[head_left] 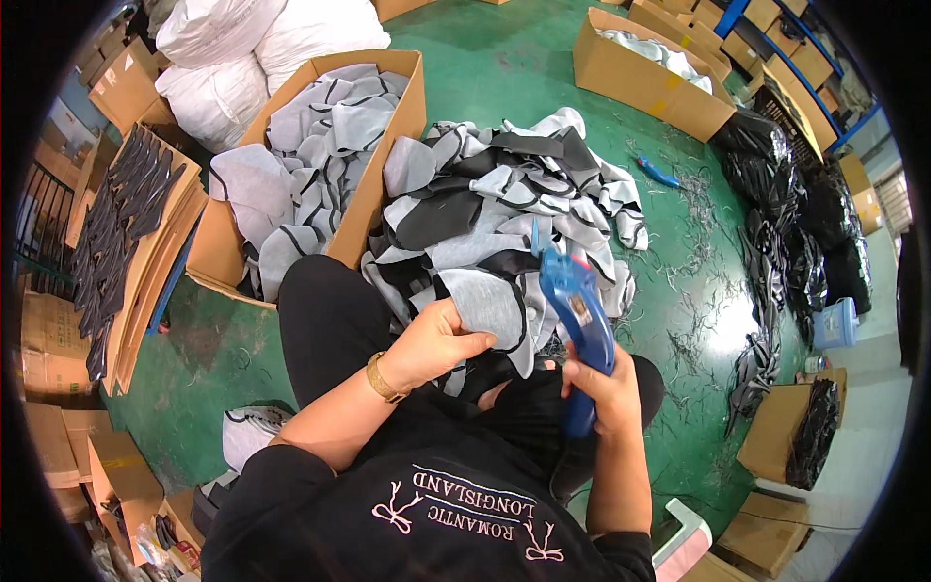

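My left hand (433, 346) pinches a grey fabric piece with black edging (485, 308) between thumb and fingers, above my lap. Wrapped round the blue handle of a cordless electric cutter (574, 291) is my right hand (606, 386). The cutter's pointed blade tip faces away from me, to the right of the fabric piece and apart from its black edge. Just beyond both hands lies a heap of similar grey and black fabric pieces (485, 209) on the floor.
A long cardboard box (398, 121) full of grey pieces stands left of the heap. Right of it, a second blue tool (658, 173) lies among scattered thread trimmings (689, 247) on the green floor. Black plastic bags (758, 145) line the right side; another box (621, 78) stands far right.
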Available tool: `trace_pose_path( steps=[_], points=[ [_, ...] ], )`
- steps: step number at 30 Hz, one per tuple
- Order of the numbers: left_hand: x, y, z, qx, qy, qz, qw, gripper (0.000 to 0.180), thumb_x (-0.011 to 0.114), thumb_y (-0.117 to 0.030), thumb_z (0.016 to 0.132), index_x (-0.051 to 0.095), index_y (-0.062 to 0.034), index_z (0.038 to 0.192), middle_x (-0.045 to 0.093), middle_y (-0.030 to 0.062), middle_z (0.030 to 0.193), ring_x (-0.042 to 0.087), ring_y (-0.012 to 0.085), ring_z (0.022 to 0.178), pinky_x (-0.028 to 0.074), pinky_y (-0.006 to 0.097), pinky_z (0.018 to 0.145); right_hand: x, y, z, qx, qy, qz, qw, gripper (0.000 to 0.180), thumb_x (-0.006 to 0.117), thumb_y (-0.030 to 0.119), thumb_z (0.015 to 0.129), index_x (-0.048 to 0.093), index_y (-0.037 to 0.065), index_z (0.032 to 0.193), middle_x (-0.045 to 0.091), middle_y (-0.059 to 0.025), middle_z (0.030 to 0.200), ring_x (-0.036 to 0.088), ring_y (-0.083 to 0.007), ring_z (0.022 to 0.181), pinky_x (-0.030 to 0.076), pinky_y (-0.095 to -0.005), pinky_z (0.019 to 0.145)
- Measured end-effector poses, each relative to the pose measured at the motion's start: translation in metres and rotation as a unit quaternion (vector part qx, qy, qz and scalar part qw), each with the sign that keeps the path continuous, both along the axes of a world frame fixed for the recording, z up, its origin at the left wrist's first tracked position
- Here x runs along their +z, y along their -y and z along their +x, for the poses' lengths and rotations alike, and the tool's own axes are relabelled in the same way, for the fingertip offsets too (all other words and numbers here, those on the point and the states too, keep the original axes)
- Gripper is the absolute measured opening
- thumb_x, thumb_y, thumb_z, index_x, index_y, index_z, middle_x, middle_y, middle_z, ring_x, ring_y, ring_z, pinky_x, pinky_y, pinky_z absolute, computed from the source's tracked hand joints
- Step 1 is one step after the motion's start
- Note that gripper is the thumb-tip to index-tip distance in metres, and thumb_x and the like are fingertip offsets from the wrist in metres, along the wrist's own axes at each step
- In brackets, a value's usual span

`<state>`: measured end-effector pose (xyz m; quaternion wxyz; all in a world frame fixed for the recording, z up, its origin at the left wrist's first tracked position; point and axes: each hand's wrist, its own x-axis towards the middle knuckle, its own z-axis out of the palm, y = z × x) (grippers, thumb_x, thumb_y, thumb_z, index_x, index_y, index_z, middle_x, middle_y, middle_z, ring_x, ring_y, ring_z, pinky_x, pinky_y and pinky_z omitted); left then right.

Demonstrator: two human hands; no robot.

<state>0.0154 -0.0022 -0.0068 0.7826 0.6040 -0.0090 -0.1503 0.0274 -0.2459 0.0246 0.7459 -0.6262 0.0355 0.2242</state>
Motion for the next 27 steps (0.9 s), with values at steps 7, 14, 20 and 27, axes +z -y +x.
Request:
trace_pose_path(
  steps=[7, 14, 20, 27],
  points=[
    [-0.004, 0.017, -0.015, -0.043, -0.022, -0.119, 0.992, 0.029, 0.061, -0.003, 0.089, 0.058, -0.0003, 0.117, 0.063, 0.0051, 0.115, 0.058, 0.0098, 0.102, 0.046, 0.026, 0.089, 0.004, -0.041, 0.021, 0.003, 0.123, -0.185, 0.975, 0.037, 0.079, 0.011, 0.066, 0.059, 0.000, 0.096, 0.060, -0.0020, 0.078, 0.057, -0.0092, 0.068, 0.048, -0.0247, 0.063],
    [0.000, 0.022, 0.007, 0.084, -0.134, -0.255, 0.954, 0.025, 0.067, -0.006, 0.086, 0.060, -0.0015, 0.110, 0.065, 0.0050, 0.103, 0.062, 0.0149, 0.094, 0.051, 0.030, 0.082, -0.008, -0.040, 0.009, 0.021, 0.068, -0.117, 0.991, 0.038, 0.076, 0.006, 0.066, 0.058, -0.001, 0.099, 0.059, -0.0028, 0.078, 0.057, -0.0112, 0.066, 0.048, -0.0261, 0.061],
    [-0.012, 0.005, 0.011, 0.058, -0.147, -0.304, 0.939, 0.032, 0.066, -0.002, 0.085, 0.058, -0.0025, 0.115, 0.064, 0.0076, 0.111, 0.062, 0.0197, 0.102, 0.050, 0.036, 0.090, -0.027, 0.011, -0.009, 0.049, -0.079, 0.119, 0.989, 0.042, 0.075, 0.024, 0.065, 0.056, -0.003, 0.091, 0.053, -0.0066, 0.070, 0.053, -0.0165, 0.058, 0.047, -0.0293, 0.054],
    [-0.010, -0.001, 0.016, 0.017, -0.126, -0.300, 0.945, 0.039, 0.065, -0.001, 0.084, 0.054, -0.0014, 0.122, 0.063, 0.0082, 0.115, 0.061, 0.0192, 0.106, 0.047, 0.035, 0.094, -0.041, 0.040, -0.038, 0.128, -0.198, 0.136, 0.962, 0.037, 0.074, 0.016, 0.059, 0.055, -0.003, 0.085, 0.050, -0.0077, 0.060, 0.049, -0.0188, 0.050, 0.043, -0.0288, 0.047]
  ],
)
